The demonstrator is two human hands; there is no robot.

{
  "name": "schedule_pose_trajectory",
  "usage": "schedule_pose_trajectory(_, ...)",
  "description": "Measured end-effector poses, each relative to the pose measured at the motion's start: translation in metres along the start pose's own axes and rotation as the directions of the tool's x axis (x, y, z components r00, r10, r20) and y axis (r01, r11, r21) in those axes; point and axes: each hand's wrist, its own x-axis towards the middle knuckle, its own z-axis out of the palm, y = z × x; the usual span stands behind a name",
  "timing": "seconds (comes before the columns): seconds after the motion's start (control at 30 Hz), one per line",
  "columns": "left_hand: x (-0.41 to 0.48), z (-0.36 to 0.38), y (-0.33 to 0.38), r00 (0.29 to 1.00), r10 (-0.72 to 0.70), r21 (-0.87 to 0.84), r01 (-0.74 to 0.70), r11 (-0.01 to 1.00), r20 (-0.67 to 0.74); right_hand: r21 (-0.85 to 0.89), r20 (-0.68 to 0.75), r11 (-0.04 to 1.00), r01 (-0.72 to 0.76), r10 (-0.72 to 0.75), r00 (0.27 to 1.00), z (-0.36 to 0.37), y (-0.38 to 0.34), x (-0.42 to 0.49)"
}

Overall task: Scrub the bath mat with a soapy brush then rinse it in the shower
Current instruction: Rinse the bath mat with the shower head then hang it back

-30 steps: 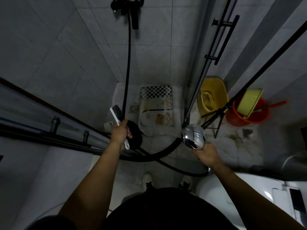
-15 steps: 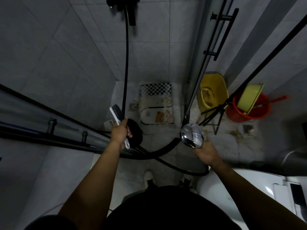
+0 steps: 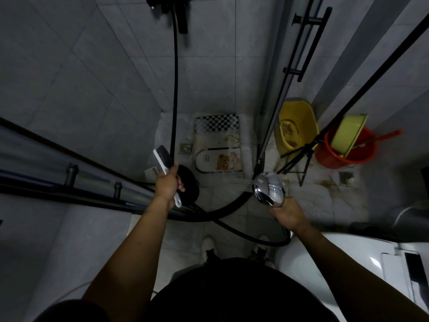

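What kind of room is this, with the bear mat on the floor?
A bathroom, most likely, at its shower corner. The right hand holds a shiny shower head on a black hose, grey tiles cover the walls, and a white toilet sits at the lower right.

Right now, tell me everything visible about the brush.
The brush has a long white, plastic-looking handle with dark bristles at its far end. The left hand grips the handle mid-length; its holed tail pokes out below the hand. It is held in the air, angled up-left, apart from the bath mat.
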Motion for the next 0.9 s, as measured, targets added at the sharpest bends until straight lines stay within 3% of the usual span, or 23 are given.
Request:
schedule_pose_trajectory(0.57,-0.009,0.014,-0.006,0.997,-0.066,-0.027,0.067,0.997,0.036,-0.159,0.015,0.987,0.035,-0.034,0.999,-0.006,-0.015,-0.015)
schedule_pose_trajectory(0.9,-0.009,0.010,-0.018,0.992,-0.112,-0.051,0.114,0.992,0.054,-0.148,0.031,0.987,0.064,-0.060,0.998,-0.001,-0.016,-0.019)
